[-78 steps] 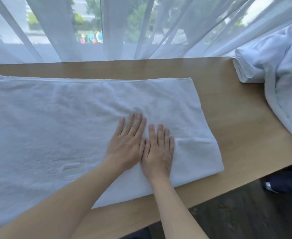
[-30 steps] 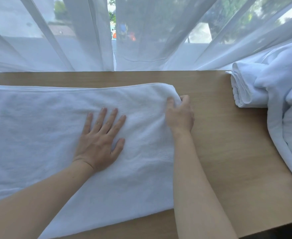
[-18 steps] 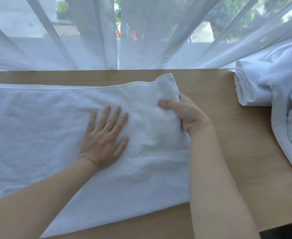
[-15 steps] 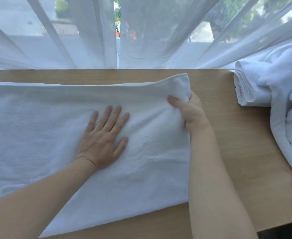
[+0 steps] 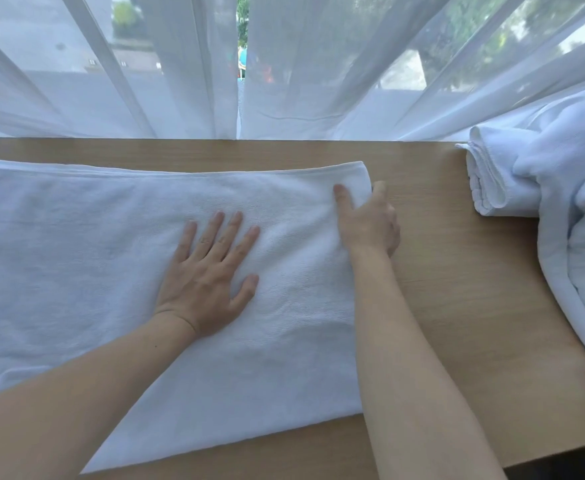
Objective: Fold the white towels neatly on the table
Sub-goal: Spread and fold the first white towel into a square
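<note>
Towel (image 5: 111,271) lies flat on the counter (image 5: 457,289), folded double, long axis running left-right across the view; its left end runs out of frame. Short right edge runs near-to-far, just beside the right forearm.

Left hand (image 5: 211,275): flat, fingers spread wide, palm down on the towel, well inboard of every edge. Holding nothing, just pressing.

Right hand (image 5: 367,220): at the towel's far right corner, thumb on top of the cloth, fingers curled past the edge and apparently under it. Pinch grip on the corner. The corner sits low, close to the counter.

Room to move:
- Right of the right hand: bare counter strip, then the pile of unfolded towels (image 5: 561,220), which has a rolled end facing the hand. Pile and flat towel are well apart.
- Beyond the right hand: narrow band of bare counter between the towel's far edge and the sheer curtain (image 5: 318,81), which hangs at the counter's back edge.
- Toward the person: the towel's near edge stops short of the counter's front edge on the right side; on the left I cannot tell.
</note>
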`<state>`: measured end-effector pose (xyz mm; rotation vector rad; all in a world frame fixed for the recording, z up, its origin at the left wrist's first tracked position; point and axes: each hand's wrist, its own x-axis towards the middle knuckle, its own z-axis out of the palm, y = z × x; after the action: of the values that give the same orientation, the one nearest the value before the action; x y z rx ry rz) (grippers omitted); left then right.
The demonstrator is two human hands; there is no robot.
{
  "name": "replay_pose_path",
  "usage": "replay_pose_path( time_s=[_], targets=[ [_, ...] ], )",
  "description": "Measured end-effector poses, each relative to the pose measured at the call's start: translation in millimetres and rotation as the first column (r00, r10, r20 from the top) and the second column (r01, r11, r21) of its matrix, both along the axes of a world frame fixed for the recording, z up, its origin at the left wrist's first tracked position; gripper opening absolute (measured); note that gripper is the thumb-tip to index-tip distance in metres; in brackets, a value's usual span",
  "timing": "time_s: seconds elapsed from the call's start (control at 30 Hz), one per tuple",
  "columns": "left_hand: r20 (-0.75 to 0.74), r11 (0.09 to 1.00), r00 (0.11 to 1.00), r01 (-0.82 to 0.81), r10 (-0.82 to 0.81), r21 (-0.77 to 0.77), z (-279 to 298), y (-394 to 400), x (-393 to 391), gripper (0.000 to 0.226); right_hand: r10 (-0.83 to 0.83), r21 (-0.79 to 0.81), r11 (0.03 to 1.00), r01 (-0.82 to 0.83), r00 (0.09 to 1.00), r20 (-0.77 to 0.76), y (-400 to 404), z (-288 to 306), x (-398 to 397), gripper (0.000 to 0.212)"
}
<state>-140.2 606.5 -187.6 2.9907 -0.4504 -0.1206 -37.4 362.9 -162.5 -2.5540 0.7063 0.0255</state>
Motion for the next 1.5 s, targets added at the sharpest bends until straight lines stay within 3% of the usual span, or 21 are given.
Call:
replay_pose_path(
  time_s=[0.1,0.2,0.33,0.5,0.67,0.8,0.97,1.07,1.13,1.2,1.33,1.4,1.5],
  targets=[
    [0.006,1.000,1.000,-0.003,0.003,-0.002,-2.2,0.1,-0.7,0.072,-0.140,0.008,0.990,0.141,0.988,-0.066,-17.4,-1.0,-20.7,0.064],
    [-0.002,1.000,1.000,-0.004,0.004,-0.005,-3.4,0.3,-0.1,0.073,-0.108,-0.081,0.992,0.099,0.987,-0.121,-14.7,-9.5,-58.1,0.068],
    [-0.016,1.000,1.000,-0.008,0.008,-0.012,-4.3,0.0,-1.8,0.074,-0.040,-0.123,0.992,0.033,0.998,-0.056,-9.6,-12.0,-68.3,0.059],
    [-0.021,0.999,1.000,-0.016,0.015,-0.030,-5.2,-0.3,-1.8,0.074,-0.130,-0.128,0.983,0.128,0.991,-0.008,-7.9,-13.3,-83.1,0.049],
    [-0.018,0.999,1.000,-0.020,0.019,-0.050,-6.3,1.1,-2.8,0.074,-0.026,-0.294,0.955,0.024,1.000,-0.002,-6.6,-15.7,-139.5,0.052],
    [-0.015,0.998,1.000,-0.020,0.019,-0.055,-7.8,-1.6,-4.0,0.076,-0.091,-0.242,0.967,0.078,0.995,-0.043,-26.8,-13.4,-138.3,0.050],
    [-0.004,1.000,1.000,0.014,-0.014,0.010,-8.7,-4.7,-4.2,0.070,-0.071,-0.245,0.966,0.087,0.995,0.073,-5.5,-24.9,-174.8,0.044],
    [-0.019,0.999,1.000,0.006,-0.005,0.039,-10.5,-6.8,-4.8,0.069,-0.118,-0.219,0.967,0.128,0.991,0.059,-12.3,-20.4,-175.8,0.038],
    [-0.028,0.998,1.000,-0.002,0.003,0.055,-11.2,-7.7,-5.4,0.068,-0.132,-0.295,0.945,0.141,0.990,0.051,-9.1,-15.3,-170.2,0.034],
    [-0.056,0.999,0.998,-0.001,0.004,0.046,-9.2,-7.0,-4.3,0.067,-0.054,-0.370,0.925,0.088,0.993,0.102,11.1,-6.1,-167.3,0.035],
    [-0.082,0.992,0.993,0.075,-0.083,-0.101,1.9,0.4,-13.3,0.065,0.400,-0.286,0.899,-0.332,0.889,0.222,69.4,-0.3,-158.0,0.040],
    [-0.028,0.983,1.000,-0.010,0.005,-0.182,4.8,10.8,-23.6,0.063,0.487,-0.208,0.868,-0.451,0.854,0.182,95.2,-0.4,-146.0,0.044],
    [-0.018,0.978,0.982,-0.190,0.190,-0.079,-0.1,25.7,-33.9,0.069,0.574,-0.154,0.816,-0.557,0.810,0.118,123.7,-5.0,-122.1,0.049]
  ],
)
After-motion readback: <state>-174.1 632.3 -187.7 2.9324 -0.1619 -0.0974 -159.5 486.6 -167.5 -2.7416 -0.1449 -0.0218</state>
